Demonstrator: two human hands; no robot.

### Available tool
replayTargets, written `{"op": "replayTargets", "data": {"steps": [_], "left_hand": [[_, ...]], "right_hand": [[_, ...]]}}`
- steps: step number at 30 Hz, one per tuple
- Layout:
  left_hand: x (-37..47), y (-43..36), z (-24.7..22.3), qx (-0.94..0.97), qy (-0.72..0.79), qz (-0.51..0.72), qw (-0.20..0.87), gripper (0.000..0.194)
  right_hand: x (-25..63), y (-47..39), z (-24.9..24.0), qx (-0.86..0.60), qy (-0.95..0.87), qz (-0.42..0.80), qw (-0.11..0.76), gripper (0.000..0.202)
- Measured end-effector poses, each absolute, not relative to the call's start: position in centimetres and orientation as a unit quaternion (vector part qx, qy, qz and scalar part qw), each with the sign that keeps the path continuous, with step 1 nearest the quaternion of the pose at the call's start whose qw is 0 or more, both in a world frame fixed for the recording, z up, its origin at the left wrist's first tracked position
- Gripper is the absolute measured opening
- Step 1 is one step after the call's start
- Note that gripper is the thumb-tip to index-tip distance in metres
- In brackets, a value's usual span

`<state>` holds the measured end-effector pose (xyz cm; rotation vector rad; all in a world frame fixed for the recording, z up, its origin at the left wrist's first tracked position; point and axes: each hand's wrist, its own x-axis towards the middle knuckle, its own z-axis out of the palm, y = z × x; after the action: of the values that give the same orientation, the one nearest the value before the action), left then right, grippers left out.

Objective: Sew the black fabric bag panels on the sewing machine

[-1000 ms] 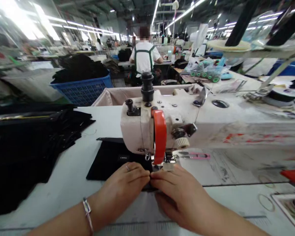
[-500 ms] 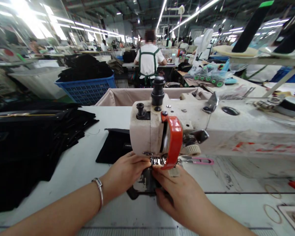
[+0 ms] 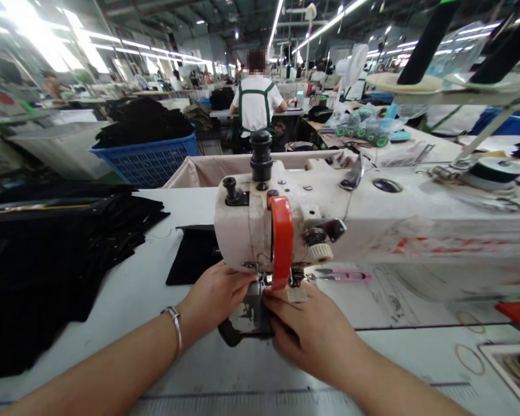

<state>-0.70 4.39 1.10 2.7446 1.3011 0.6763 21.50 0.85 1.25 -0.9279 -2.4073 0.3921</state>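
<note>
A white sewing machine with a red guard stands before me. At its needle, my left hand has its fingers pressed together on the edge of a black fabric piece, which lies flat behind the hand and passes under the machine head. My right hand is just right of the presser foot, its fingers bent and closed at the needle plate. What those fingers grip is mostly hidden by the hand and the guard.
A pile of black fabric pieces covers the table's left side. Pink-handled thread snips lie under the machine arm. Behind stand a blue crate of black cloth and a pink cloth-lined bin. A co-worker sits farther back.
The machine and both hands appear shifted slightly left in view, as the camera has turned a little. Both hands stay at the needle, with a slightly wider gap between their fingertips.
</note>
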Motion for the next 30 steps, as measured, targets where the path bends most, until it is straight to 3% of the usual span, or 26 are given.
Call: {"op": "replayTargets", "data": {"steps": [8,13,24,30], "left_hand": [[0.9,2.7,5.0,0.884,0.446,0.111,0.084,0.018],[1.6,1.6,5.2,0.862,0.478,0.116,0.12,0.018],[2.0,0.5,7.1,0.879,0.471,0.036,0.062,0.037],[2.3,-0.6,7.3,0.871,0.487,-0.011,0.059,0.034]], "right_hand": [[21.8,0.8,1.3,-0.335,-0.883,0.161,0.288,0.025],[21.9,0.8,1.2,-0.324,-0.889,0.163,0.279,0.024],[21.6,0.4,1.3,-0.308,-0.91,0.139,0.239,0.031],[21.1,0.2,1.4,-0.321,-0.92,0.115,0.191,0.035]]}}
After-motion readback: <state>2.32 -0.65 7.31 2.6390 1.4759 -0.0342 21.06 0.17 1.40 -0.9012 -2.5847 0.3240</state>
